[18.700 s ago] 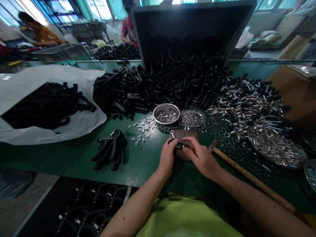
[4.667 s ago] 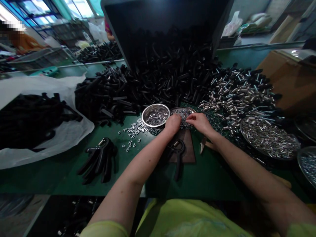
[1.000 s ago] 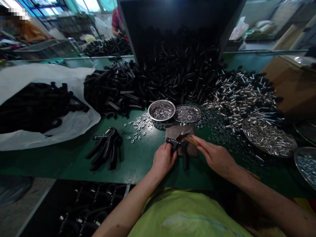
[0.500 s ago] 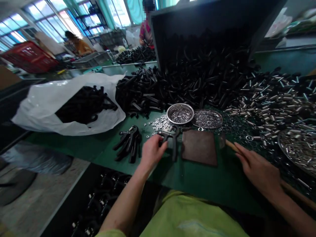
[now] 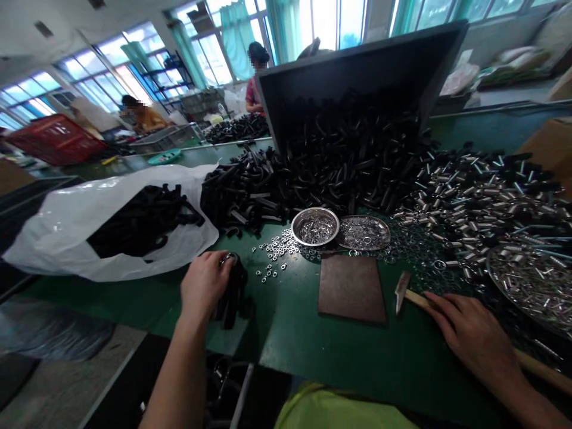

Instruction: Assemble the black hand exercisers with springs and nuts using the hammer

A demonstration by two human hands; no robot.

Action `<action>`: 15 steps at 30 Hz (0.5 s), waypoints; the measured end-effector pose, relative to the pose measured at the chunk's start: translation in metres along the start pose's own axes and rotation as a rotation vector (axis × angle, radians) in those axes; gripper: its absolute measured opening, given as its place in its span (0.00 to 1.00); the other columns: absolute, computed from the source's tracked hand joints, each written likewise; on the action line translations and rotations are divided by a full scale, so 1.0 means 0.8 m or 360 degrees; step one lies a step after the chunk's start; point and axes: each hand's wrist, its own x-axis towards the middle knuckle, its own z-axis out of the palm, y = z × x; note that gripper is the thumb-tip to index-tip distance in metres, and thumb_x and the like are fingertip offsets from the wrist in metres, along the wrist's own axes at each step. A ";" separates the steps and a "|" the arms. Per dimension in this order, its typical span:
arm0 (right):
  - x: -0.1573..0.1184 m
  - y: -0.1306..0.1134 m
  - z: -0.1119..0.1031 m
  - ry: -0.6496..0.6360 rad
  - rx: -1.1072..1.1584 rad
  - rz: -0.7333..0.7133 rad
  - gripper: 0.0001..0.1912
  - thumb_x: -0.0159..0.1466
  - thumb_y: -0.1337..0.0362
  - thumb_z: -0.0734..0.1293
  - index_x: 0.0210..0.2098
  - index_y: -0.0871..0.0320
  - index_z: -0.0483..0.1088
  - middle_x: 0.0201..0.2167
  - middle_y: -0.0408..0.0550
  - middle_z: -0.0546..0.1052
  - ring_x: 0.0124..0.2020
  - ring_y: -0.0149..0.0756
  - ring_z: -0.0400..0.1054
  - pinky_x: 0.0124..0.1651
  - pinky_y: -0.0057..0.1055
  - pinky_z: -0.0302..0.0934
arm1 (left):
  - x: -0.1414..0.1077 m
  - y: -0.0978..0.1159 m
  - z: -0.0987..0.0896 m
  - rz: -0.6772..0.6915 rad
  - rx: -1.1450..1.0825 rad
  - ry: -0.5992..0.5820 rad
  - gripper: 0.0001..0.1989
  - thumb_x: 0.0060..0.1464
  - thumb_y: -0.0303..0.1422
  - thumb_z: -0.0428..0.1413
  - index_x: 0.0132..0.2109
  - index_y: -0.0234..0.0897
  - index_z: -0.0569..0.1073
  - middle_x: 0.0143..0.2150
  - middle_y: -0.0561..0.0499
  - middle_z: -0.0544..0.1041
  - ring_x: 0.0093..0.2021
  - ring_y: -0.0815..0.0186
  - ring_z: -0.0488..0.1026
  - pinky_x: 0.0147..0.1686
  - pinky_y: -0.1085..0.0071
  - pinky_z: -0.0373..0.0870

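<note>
My left hand (image 5: 205,285) is curled around the top of a black hand gripper with a metal end, over a small stack of the same black grippers (image 5: 233,301). The stack hides part of what my hand holds. My right hand (image 5: 473,339) lies flat across the wooden handle of a hammer (image 5: 417,298), whose steel head (image 5: 401,291) rests on the green table. Between my hands lies a bare brown square pad (image 5: 352,289).
Beyond the pad stand a steel bowl of small metal parts (image 5: 315,226) and a steel tray of washers (image 5: 363,232). Loose washers, coil springs, black handles from a tilted black bin (image 5: 357,71), and a plastic bag (image 5: 67,229) crowd the table. Two co-workers (image 5: 254,89) sit behind.
My left hand has carried the black gripper off the pad, leftward to the stack. The hammer now lies on the table under my right hand, and the view has swung.
</note>
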 end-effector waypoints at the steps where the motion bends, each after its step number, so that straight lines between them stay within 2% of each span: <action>1: 0.010 0.000 -0.001 0.0018 0.0074 0.0003 0.19 0.65 0.57 0.57 0.47 0.60 0.72 0.39 0.56 0.74 0.41 0.46 0.66 0.43 0.42 0.61 | 0.021 0.031 0.003 0.0152 -0.0128 0.0008 0.19 0.58 0.41 0.46 0.48 0.38 0.73 0.46 0.44 0.75 0.47 0.55 0.70 0.46 0.63 0.66; 4: 0.044 -0.005 -0.004 0.0034 0.0271 0.0008 0.17 0.65 0.60 0.57 0.47 0.59 0.71 0.39 0.54 0.74 0.43 0.44 0.66 0.46 0.40 0.61 | 0.099 0.134 0.025 0.0525 -0.0474 -0.0116 0.16 0.57 0.39 0.48 0.48 0.40 0.74 0.49 0.47 0.74 0.51 0.60 0.69 0.51 0.68 0.62; 6: 0.067 -0.009 -0.008 0.0006 0.0362 0.0002 0.16 0.66 0.61 0.57 0.47 0.59 0.71 0.39 0.53 0.74 0.43 0.42 0.66 0.47 0.40 0.61 | 0.153 0.197 0.047 0.0550 -0.0613 -0.0275 0.17 0.56 0.39 0.51 0.50 0.40 0.73 0.52 0.48 0.73 0.53 0.61 0.67 0.53 0.71 0.60; 8: 0.089 -0.009 -0.011 -0.0031 0.0398 0.0003 0.16 0.66 0.62 0.56 0.47 0.59 0.71 0.39 0.53 0.74 0.43 0.42 0.65 0.47 0.40 0.61 | 0.200 0.248 0.069 0.0521 -0.0644 -0.0313 0.20 0.56 0.39 0.52 0.54 0.38 0.70 0.54 0.46 0.72 0.54 0.62 0.67 0.52 0.71 0.60; 11: 0.119 0.005 -0.012 -0.0044 0.0369 0.0043 0.15 0.66 0.64 0.56 0.46 0.59 0.71 0.39 0.52 0.74 0.42 0.41 0.65 0.47 0.40 0.61 | 0.250 0.297 0.097 0.0407 -0.0633 -0.0395 0.22 0.55 0.41 0.53 0.53 0.33 0.69 0.50 0.40 0.74 0.51 0.58 0.70 0.47 0.68 0.64; 15: 0.158 0.044 -0.008 -0.0051 0.0240 0.0146 0.15 0.66 0.63 0.57 0.45 0.61 0.72 0.37 0.53 0.74 0.42 0.42 0.64 0.47 0.38 0.60 | 0.280 0.319 0.116 0.0277 -0.0611 -0.0525 0.16 0.49 0.42 0.58 0.38 0.31 0.75 0.35 0.41 0.78 0.40 0.56 0.75 0.37 0.68 0.66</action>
